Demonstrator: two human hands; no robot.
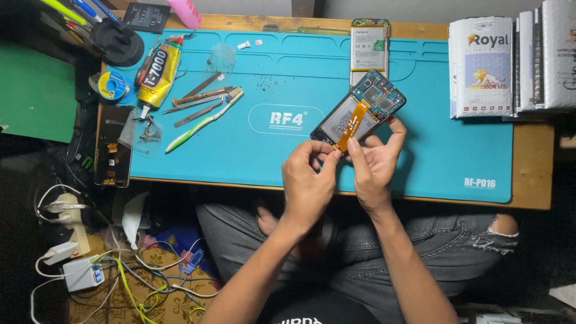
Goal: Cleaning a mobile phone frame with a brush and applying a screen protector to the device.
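Note:
An opened smartphone point(360, 111), back cover off, shows its circuit board and battery, with an orange flex cable point(354, 123) running down its length. It is held tilted above the blue work mat point(420, 150). My right hand point(375, 165) grips the phone's lower end, thumb and fingers around its edge. My left hand point(307, 180) pinches the phone's bottom corner next to the flex cable's lower tip. Both hands meet at the phone's near end.
On the mat lie a second opened phone point(369, 51), a green toothbrush point(201, 123), tweezers point(198, 102), a glue tube point(157, 75) and a solder spool point(111, 86). A detached screen point(114, 144) sits at the left edge. White boxes point(483, 66) stand at the right. Cables point(120, 273) litter the floor.

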